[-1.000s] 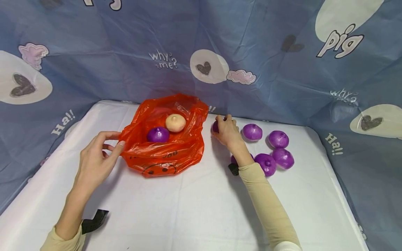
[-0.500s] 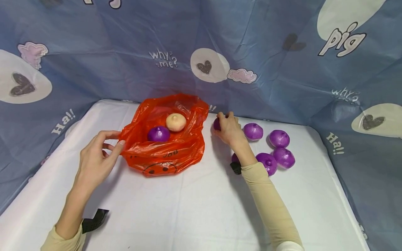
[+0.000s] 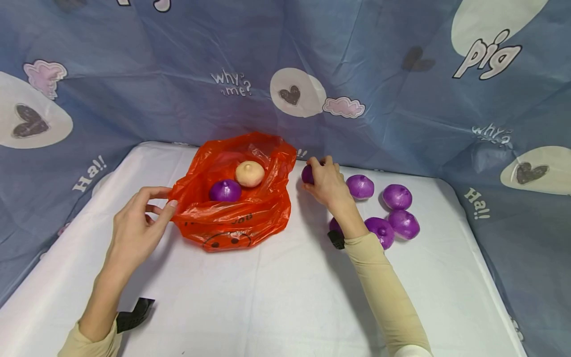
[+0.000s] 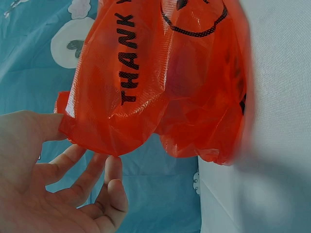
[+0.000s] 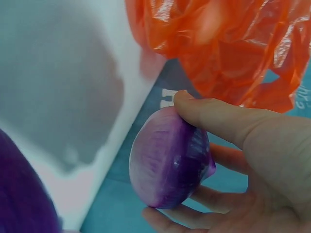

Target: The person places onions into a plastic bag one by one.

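A red plastic bag [image 3: 236, 228] with a printed smiley lies open on the white table, holding a purple onion [image 3: 225, 191] and a pale yellow onion [image 3: 250, 174]. At its left edge my left hand [image 3: 136, 225] pinches the rim between thumb and fingers; the left wrist view shows the bag [image 4: 141, 73] hanging from that grip. Right of the bag, my right hand [image 3: 329, 184] grips another purple onion [image 5: 167, 158], with thumb on one side and fingers on the other in the right wrist view. The hand covers part of this onion in the head view.
Several more purple onions lie at the right, among them one behind the right hand [image 3: 360, 187] and one farther right [image 3: 397, 197]. Another is partly hidden by the right forearm. A blue printed cloth [image 3: 178, 74] rises behind the table [image 3: 267, 307].
The right hand has shifted very slightly to the right and back with its onion still gripped. The left hand and the bag look unchanged.
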A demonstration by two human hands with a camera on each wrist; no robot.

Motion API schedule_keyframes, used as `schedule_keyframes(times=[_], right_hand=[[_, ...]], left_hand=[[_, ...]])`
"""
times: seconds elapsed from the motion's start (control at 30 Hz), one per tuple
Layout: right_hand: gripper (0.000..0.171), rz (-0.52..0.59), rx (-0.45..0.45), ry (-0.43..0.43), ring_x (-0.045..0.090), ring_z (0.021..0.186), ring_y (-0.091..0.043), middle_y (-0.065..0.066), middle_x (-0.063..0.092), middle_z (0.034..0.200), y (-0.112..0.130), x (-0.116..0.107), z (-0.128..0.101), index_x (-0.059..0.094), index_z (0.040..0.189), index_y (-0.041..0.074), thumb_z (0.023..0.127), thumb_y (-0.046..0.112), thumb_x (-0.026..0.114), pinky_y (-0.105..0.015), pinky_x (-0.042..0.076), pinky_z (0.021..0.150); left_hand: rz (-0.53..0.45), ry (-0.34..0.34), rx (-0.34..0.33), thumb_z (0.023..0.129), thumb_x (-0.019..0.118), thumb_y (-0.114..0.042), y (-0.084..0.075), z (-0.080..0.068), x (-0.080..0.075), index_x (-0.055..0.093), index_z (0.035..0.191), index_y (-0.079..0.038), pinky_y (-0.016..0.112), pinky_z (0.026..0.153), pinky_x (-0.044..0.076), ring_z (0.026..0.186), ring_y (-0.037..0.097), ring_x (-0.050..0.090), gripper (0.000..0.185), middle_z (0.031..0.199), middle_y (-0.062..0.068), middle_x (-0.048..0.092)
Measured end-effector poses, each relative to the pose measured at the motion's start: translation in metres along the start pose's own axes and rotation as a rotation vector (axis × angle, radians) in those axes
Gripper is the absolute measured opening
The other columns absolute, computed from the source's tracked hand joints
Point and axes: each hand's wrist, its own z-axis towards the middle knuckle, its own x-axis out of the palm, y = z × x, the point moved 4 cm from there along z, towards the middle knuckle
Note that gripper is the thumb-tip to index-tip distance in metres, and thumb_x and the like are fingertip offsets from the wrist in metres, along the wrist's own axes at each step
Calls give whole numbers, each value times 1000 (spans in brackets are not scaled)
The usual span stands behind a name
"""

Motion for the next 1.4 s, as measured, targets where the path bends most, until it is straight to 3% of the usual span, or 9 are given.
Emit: schedule_keyframes(times=[0.47, 0.73, 1.4], right_hand=[[57, -6, -81, -69, 58, 125, -51, -30, 53, 145, 23, -22, -14, 56, 144, 10, 95, 21, 82, -64, 54, 109], [60, -16, -96, -54, 56, 129, -50, -27, 50, 149, 37, -33, -22, 54, 148, 13, 96, 24, 82, -62, 56, 110], [57, -18, -195, -172, 57, 131, -49, -26, 51, 152, 71, -63, -43, 57, 146, 14, 96, 26, 82, -60, 54, 111]], left_hand=[[-10, 0, 5, 103, 71, -22, 1, -2, 0, 68, 134, -11, 2, 72, 41, 86, -23, 48, 33, 125, 16, 73], [-4, 6, -11, 103, 71, -22, 3, -3, 1, 67, 135, -12, 2, 72, 41, 86, -23, 48, 34, 125, 15, 73], [-4, 9, 5, 103, 71, -23, 1, -1, -1, 67, 136, -11, 2, 74, 40, 86, -24, 47, 35, 125, 16, 73]])
